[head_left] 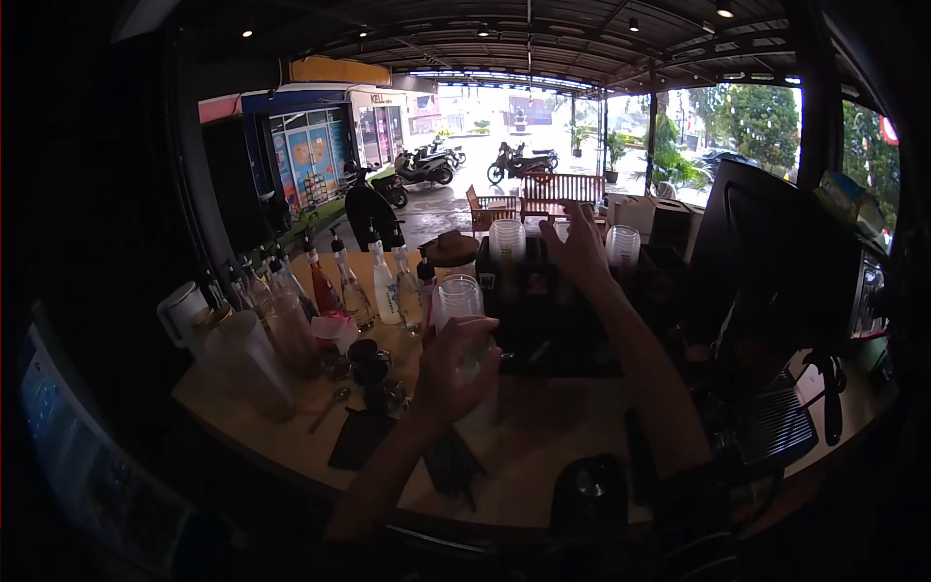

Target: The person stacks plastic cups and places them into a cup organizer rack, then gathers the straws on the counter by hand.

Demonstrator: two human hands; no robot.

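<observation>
My left hand (451,376) is curled around a clear plastic cup (482,400), held above the wooden counter; the fingers hide much of it. Just behind it rises a stack of clear cups (458,294). My right hand (580,250) is raised further forward over the dark rack, its fingers apart and nothing visible in them. On its left stands another stack of clear cups (506,239), and on its right a third stack (623,246).
Syrup bottles with pump tops (355,296) line the counter's left side beside a clear pitcher (250,364). Small dark metal cups (369,364), a spoon (330,409) and dark cloths (361,438) lie nearer. An espresso machine (776,422) stands right. A wooden-lidded jar (452,252) stands behind.
</observation>
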